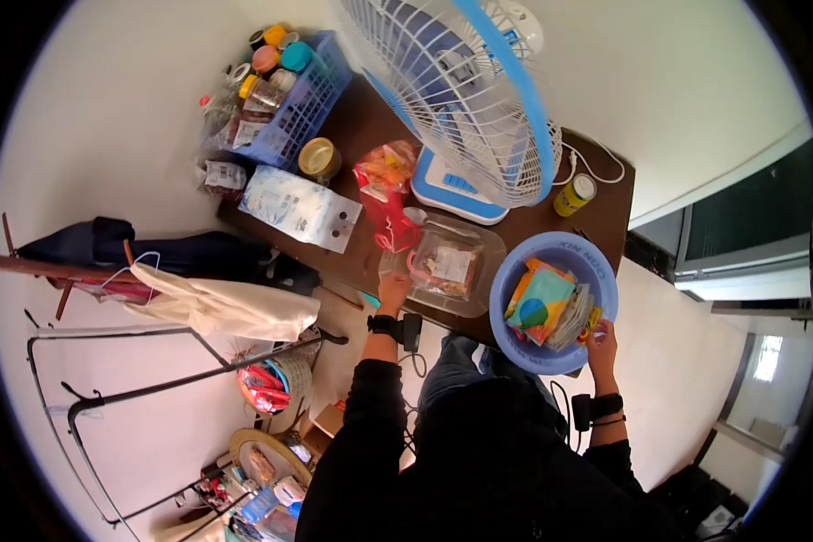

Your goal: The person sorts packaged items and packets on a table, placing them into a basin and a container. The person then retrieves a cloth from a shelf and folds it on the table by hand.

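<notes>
My left hand (395, 289) is at the near left edge of a clear plastic tray (486, 271), its fingers closed on that edge. In the tray lies a clear container (444, 264) with a red handle, a white label and brownish contents. My right hand (602, 343) reaches over the lower right rim of a blue basin (506, 312), fingers bent and closed beside a small yellow packet (593, 322); what exactly they grip is hard to make out. Colourful packets (540, 303) and a grey-white bundle (573, 321) lie in the basin.
A white-and-blue fan (461, 194) stands at the back of the brown table (357, 271). Near it are a red food bag (387, 172), a tissue pack (298, 206), a gold-lidded jar (320, 159), a yellow can (574, 194) and a blue basket (321, 90) of jars. Clothes racks stand left.
</notes>
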`<state>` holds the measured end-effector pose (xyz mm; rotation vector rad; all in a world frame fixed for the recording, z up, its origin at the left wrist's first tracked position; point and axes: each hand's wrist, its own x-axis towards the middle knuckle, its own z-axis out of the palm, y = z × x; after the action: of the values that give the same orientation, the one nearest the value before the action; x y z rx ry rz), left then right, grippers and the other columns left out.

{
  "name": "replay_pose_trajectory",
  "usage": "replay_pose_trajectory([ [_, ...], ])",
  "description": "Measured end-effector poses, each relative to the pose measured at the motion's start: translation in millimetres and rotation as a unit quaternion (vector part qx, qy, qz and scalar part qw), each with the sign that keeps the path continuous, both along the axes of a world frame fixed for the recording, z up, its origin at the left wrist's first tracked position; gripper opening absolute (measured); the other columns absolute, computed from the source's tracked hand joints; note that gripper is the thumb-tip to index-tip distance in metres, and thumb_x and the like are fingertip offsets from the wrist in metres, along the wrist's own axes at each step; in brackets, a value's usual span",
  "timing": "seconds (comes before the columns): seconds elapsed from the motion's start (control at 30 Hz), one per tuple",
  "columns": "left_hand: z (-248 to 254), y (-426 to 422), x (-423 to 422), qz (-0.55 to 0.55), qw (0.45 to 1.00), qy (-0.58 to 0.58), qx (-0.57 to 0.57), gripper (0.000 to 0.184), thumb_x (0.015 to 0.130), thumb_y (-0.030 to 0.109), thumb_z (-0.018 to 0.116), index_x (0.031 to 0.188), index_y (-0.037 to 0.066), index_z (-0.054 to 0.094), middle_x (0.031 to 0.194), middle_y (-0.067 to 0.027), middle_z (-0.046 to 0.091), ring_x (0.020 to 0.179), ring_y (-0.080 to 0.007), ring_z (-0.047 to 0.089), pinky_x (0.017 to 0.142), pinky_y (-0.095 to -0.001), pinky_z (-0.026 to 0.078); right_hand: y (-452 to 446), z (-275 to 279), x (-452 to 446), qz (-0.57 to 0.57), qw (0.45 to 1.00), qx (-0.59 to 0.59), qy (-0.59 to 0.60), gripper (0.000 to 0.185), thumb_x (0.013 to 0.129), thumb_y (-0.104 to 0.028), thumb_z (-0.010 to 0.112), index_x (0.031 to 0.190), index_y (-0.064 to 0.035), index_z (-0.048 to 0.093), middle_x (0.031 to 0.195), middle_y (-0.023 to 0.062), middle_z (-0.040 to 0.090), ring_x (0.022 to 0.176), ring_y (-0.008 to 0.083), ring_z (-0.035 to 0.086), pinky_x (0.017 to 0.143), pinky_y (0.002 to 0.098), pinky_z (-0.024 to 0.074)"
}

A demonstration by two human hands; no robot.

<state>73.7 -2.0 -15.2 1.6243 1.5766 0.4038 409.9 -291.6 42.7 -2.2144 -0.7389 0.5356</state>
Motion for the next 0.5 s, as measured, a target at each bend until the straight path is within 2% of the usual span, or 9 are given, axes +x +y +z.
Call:
replay_pose_trajectory([
  [0.03, -4, -2, 3, 0.025, 1.000, 0.011, 0.008, 0.023, 0.061, 0.024, 0.058, 0.070, 0.002, 0.059, 0.064, -0.0136, 0.057, 0.064, -0.0272, 0.056, 0.061, -0.0334, 0.043, 1, 2, -2, 0.010, 1.000, 0.010, 0.006, 0.033, 0.067, -0.006, 0.054, 0.098, -0.0035, 0.042, 0.076, 0.0077, 0.053, 0.054, 0.0159, 0.051, 0.051, 0.0257, 0.0420],
  [0.17, -15, -6, 11, 0.022, 0.998, -0.035, 0.053, 0.024, 0.061, 0.024, 0.057, 0.069, 0.001, 0.060, 0.066, -0.0150, 0.057, 0.066, -0.0278, 0.056, 0.061, -0.0321, 0.043, 3, 10, -7, 0.023, 1.000, 0.007, 0.008, 0.030, 0.068, -0.006, 0.054, 0.096, -0.0030, 0.043, 0.074, 0.0077, 0.053, 0.054, 0.0167, 0.052, 0.050, 0.0257, 0.0422],
  [0.2, -12, -7, 12, 0.017, 0.999, -0.015, 0.027, 0.019, 0.065, 0.019, 0.056, 0.070, 0.001, 0.059, 0.068, -0.0125, 0.058, 0.064, -0.0242, 0.056, 0.058, -0.0304, 0.042, 3, 12, -8, 0.019, 1.000, 0.008, 0.019, 0.030, 0.069, -0.007, 0.055, 0.096, -0.0032, 0.044, 0.073, 0.0076, 0.054, 0.054, 0.0164, 0.052, 0.050, 0.0255, 0.0421],
  [0.23, -8, -7, 14, 0.013, 0.999, -0.016, 0.025, 0.019, 0.065, 0.019, 0.056, 0.070, 0.001, 0.059, 0.068, -0.0125, 0.058, 0.064, -0.0242, 0.056, 0.058, -0.0304, 0.042, 3, 12, -9, 0.014, 1.000, 0.006, 0.018, 0.030, 0.069, -0.007, 0.055, 0.096, -0.0032, 0.044, 0.073, 0.0076, 0.054, 0.054, 0.0164, 0.052, 0.050, 0.0255, 0.0421],
  [0.3, 0, -8, 17, 0.068, 0.981, -0.181, -0.024, 0.013, 0.068, 0.012, 0.054, 0.071, 0.000, 0.056, 0.069, -0.0095, 0.058, 0.063, -0.0189, 0.056, 0.054, -0.0265, 0.041, 2, 11, -10, 0.019, 1.000, 0.003, 0.023, 0.029, 0.069, -0.007, 0.055, 0.096, -0.0035, 0.044, 0.074, 0.0071, 0.055, 0.055, 0.0161, 0.052, 0.050, 0.0254, 0.0420],
  [0.33, 5, -8, 18, 0.065, 0.981, -0.182, -0.025, 0.013, 0.068, 0.012, 0.054, 0.071, 0.000, 0.056, 0.069, -0.0095, 0.058, 0.063, -0.0189, 0.056, 0.054, -0.0265, 0.041, 3, 12, -10, 0.018, 0.999, 0.004, 0.030, 0.031, 0.066, 0.001, 0.051, 0.096, -0.0021, 0.044, 0.073, 0.0055, 0.053, 0.056, 0.0126, 0.051, 0.050, 0.0219, 0.0414],
  [0.4, 15, -7, 21, 0.110, 0.952, -0.278, -0.061, 0.008, 0.070, 0.007, 0.051, 0.071, 0.000, 0.053, 0.067, -0.0059, 0.055, 0.062, -0.0137, 0.054, 0.052, -0.0226, 0.040, 2, 10, -8, 0.020, 0.999, -0.001, 0.027, 0.031, 0.066, 0.001, 0.050, 0.096, -0.0021, 0.044, 0.073, 0.0055, 0.053, 0.056, 0.0126, 0.051, 0.050, 0.0219, 0.0414],
  [0.43, 22, -8, 22, 0.110, 0.952, -0.278, -0.060, 0.008, 0.070, 0.007, 0.051, 0.071, 0.000, 0.053, 0.067, -0.0059, 0.055, 0.062, -0.0137, 0.054, 0.052, -0.0226, 0.040, 1, 10, -8, 0.024, 0.999, -0.006, 0.025, 0.030, 0.066, 0.001, 0.050, 0.096, -0.0022, 0.045, 0.073, 0.0055, 0.053, 0.056, 0.0126, 0.051, 0.050, 0.0218, 0.0414],
  [0.5, 34, -10, 22, 0.160, 0.878, -0.428, -0.144, 0.008, 0.070, 0.006, 0.052, 0.074, -0.001, 0.051, 0.068, -0.0075, 0.054, 0.061, -0.0142, 0.053, 0.055, -0.0240, 0.044, 2, 13, -8, 0.027, 0.999, -0.002, 0.029, 0.029, 0.067, 0.000, 0.050, 0.095, -0.0023, 0.045, 0.073, 0.0056, 0.053, 0.056, 0.0127, 0.051, 0.051, 0.0220, 0.0418],
])
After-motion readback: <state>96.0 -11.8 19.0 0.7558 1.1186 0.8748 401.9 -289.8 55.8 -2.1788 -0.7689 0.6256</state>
